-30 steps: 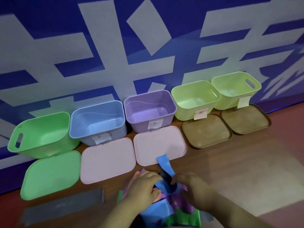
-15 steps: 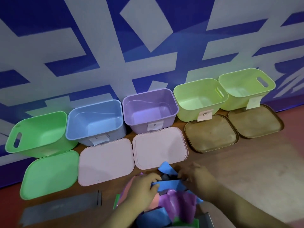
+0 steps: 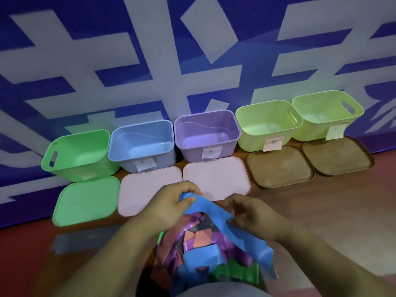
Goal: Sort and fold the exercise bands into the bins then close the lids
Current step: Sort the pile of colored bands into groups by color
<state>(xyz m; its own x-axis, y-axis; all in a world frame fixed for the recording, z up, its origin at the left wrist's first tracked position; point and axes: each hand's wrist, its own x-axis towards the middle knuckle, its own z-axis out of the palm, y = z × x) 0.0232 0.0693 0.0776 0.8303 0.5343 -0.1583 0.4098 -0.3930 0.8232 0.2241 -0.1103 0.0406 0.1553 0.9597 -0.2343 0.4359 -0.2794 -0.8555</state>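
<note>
A heap of exercise bands (image 3: 199, 245) in purple, orange, grey, blue and green lies on the floor in front of me. My left hand (image 3: 171, 202) pinches the upper end of a blue band (image 3: 216, 215), raised above the heap. My right hand (image 3: 250, 213) grips the same band lower down. Along the wall stand several open bins: green (image 3: 75, 168), blue (image 3: 167, 155), purple (image 3: 184, 151), and two yellow-green (image 3: 250, 144) (image 3: 304, 133). Each has its lid flat in front: green lid (image 3: 85, 200), two pink lids (image 3: 141, 187) (image 3: 227, 179), two brown lids (image 3: 278, 166) (image 3: 336, 155).
A grey band (image 3: 85, 239) lies flat on the floor left of the heap. Paper labels (image 3: 273, 143) hang on the bins' fronts. A blue-and-white patterned wall (image 3: 192, 61) rises right behind the bins. Reddish floor (image 3: 342, 211) stretches to the right.
Both hands have lifted the blue band up out of the heap and drawn it out between them. The camera has tilted slightly.
</note>
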